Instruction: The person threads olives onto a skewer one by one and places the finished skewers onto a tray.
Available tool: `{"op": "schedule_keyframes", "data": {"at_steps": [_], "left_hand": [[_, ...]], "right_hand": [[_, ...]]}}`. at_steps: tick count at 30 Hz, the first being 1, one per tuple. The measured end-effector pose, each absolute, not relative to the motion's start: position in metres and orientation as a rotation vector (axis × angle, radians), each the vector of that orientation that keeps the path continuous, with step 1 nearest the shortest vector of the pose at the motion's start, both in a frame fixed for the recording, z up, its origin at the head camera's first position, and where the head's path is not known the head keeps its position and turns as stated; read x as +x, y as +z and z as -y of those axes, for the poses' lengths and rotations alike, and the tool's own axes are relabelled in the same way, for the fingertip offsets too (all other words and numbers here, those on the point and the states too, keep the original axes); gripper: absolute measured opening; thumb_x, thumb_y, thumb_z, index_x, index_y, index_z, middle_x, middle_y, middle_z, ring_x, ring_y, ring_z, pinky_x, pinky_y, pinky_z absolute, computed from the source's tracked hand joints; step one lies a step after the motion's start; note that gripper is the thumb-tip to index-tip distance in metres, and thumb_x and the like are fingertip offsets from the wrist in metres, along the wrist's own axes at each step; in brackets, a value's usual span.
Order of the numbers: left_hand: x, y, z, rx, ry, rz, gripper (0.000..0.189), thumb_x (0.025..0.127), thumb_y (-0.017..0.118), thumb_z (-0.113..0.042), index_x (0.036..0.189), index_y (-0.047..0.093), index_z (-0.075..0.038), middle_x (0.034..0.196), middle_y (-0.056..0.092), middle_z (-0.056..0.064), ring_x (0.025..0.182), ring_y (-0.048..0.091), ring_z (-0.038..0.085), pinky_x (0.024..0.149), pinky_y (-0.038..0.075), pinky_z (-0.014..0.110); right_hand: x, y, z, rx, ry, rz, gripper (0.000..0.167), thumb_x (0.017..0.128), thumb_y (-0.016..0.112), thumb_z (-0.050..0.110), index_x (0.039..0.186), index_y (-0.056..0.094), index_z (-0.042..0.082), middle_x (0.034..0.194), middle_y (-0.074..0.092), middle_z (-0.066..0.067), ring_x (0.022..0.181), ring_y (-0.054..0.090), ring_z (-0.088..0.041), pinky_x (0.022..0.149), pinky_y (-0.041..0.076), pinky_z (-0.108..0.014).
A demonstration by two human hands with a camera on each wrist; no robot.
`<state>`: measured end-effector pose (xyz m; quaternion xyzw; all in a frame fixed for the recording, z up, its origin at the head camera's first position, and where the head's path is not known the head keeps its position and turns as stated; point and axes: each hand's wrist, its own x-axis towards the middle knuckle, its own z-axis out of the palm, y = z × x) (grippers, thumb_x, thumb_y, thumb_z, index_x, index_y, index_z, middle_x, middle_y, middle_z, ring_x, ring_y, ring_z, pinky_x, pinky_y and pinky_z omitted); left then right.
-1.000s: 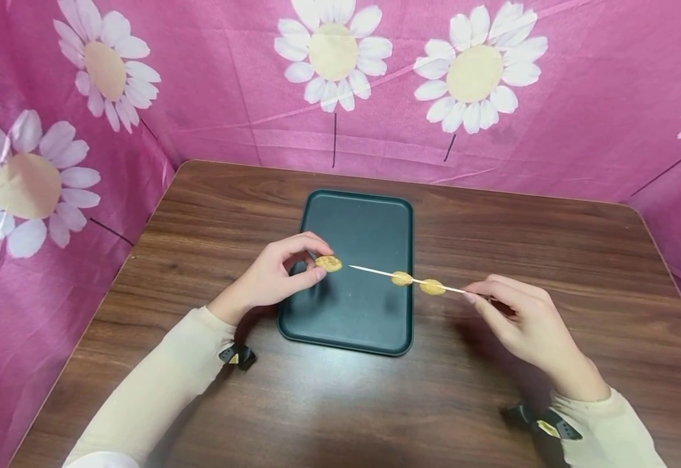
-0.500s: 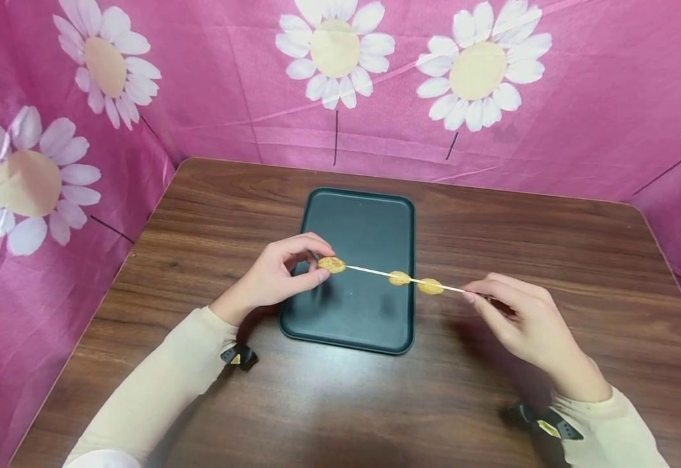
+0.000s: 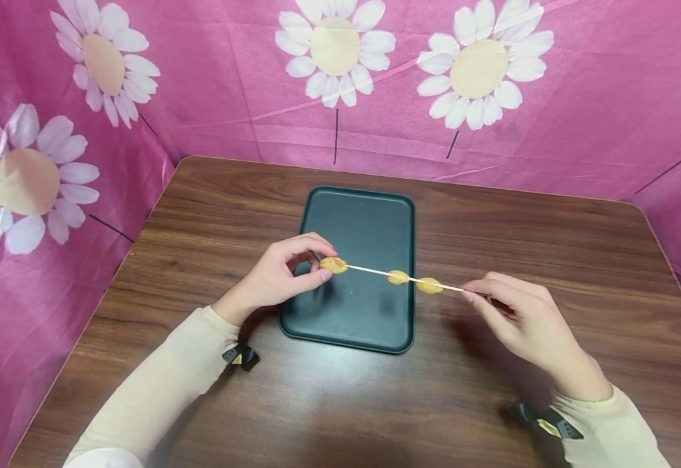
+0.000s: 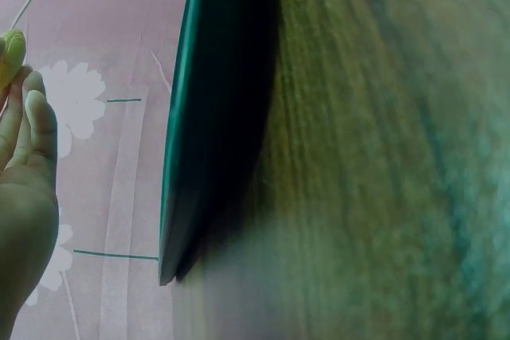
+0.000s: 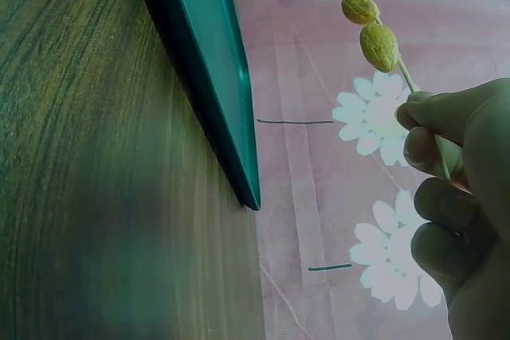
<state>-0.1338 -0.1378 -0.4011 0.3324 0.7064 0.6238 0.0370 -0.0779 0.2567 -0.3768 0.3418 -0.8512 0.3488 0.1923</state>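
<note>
We held the skewer (image 3: pixel 375 272) above the green tray (image 3: pixel 375 221), its tip pointing toward 9 o'clock; the right hand (image 3: pixel 522 318) pinched the blunt end with curled fingers (image 5: pixel 434 113); two pieces were already threaded, the inner piece (image 3: pixel 398 277) and the outer piece (image 3: pixel 430 285). The left hand (image 3: pixel 276 276) pinched a third piece (image 3: pixel 333 264) at the tip. We judged the main risk to be the point passing through and pricking the left fingertips; an off-centre push could split the piece or bend the thin skewer; a dropped piece could miss the tray and land on the table (image 3: pixel 200 214).
</note>
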Motion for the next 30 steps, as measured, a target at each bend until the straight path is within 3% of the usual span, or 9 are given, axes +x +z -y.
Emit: {"op": "schedule_keyframes", "data": {"at_steps": [30], "left_hand": [[-0.1376, -0.4045, 0.1349, 1.031, 1.873, -2.197, 0.028, 0.09, 0.077, 0.013, 0.116, 0.074, 0.004, 0.112, 0.072, 0.017, 0.094, 0.065, 0.015, 0.079, 0.056, 0.026]], "right_hand": [[-0.0765, -0.3735, -0.2558, 0.949, 0.92, 2.385, 0.047, 0.113, 0.054, 0.046, 0.098, 0.08, 0.011, 0.076, 0.058, 0.012, 0.064, 0.037, 0.01, 0.057, 0.03, -0.008]]}}
